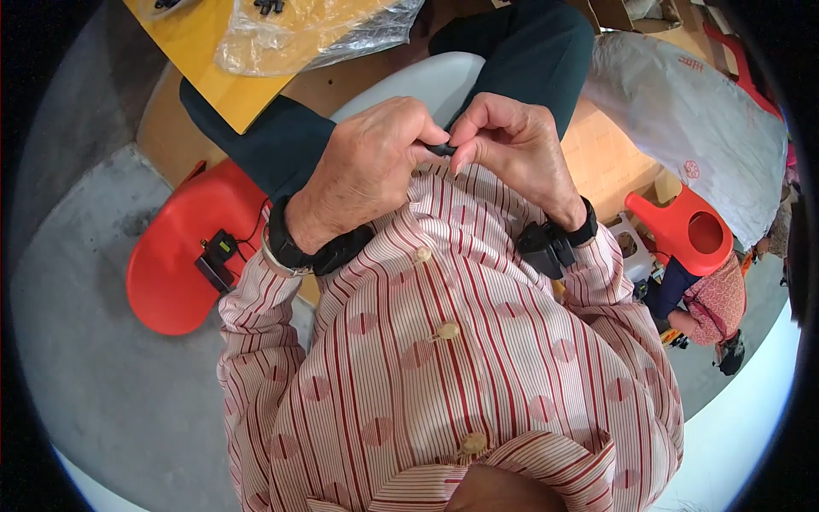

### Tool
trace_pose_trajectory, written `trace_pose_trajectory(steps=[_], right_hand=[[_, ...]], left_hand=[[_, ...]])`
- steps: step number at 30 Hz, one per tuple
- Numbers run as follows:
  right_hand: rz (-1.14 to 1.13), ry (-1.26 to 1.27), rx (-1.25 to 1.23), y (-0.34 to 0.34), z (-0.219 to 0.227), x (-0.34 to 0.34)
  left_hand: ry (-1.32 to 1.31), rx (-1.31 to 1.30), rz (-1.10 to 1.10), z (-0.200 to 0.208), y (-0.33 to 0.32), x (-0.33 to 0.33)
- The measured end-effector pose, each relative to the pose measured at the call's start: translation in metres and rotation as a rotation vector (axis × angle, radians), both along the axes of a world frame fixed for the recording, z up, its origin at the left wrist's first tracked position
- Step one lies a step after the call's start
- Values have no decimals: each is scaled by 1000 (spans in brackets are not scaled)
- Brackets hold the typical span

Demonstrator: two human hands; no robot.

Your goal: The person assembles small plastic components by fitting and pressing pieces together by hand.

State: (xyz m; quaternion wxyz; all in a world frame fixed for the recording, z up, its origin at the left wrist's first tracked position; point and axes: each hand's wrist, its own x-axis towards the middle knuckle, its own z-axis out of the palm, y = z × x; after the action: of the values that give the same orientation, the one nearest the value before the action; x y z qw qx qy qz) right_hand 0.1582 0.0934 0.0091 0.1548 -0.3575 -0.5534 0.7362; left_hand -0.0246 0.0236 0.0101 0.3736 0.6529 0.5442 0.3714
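Above my lap, my left hand [368, 162] and my right hand [522, 154] meet at the fingertips. Between them is a small black piece [441, 149], pinched by the thumb and forefinger of each hand. Most of the piece is hidden by the fingers, so its exact kind cannot be made out. Just beyond the hands, a pale grey rounded plastic surface [414, 84] shows between my legs. Similar-looking small black pieces [270, 7] lie at the far left, by a clear plastic bag [299, 38].
The bag rests on a yellow table [192, 55], whose corner reaches toward my left knee. A red chair [175, 256] with a small black device [220, 256] stands at left. To the right are a large white sack [691, 119], a red stool [682, 226] and another person [712, 299].
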Motion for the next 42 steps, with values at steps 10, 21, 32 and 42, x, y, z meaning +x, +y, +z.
trace_pose_trajectory(steps=[10,21,32,42], right_hand=[[35,85,-271,2,-15,5],[143,215,-568,-1,-23,3],[67,203,-623,-6,-15,-4],[-57,217,-651,-13,-19,-7]], left_hand=[[-30,-64,-17,-1,-3,3],[-130,-58,41,0,-3,3],[-51,1,95,-1,1,3],[-61,13,100,-7,3,5]])
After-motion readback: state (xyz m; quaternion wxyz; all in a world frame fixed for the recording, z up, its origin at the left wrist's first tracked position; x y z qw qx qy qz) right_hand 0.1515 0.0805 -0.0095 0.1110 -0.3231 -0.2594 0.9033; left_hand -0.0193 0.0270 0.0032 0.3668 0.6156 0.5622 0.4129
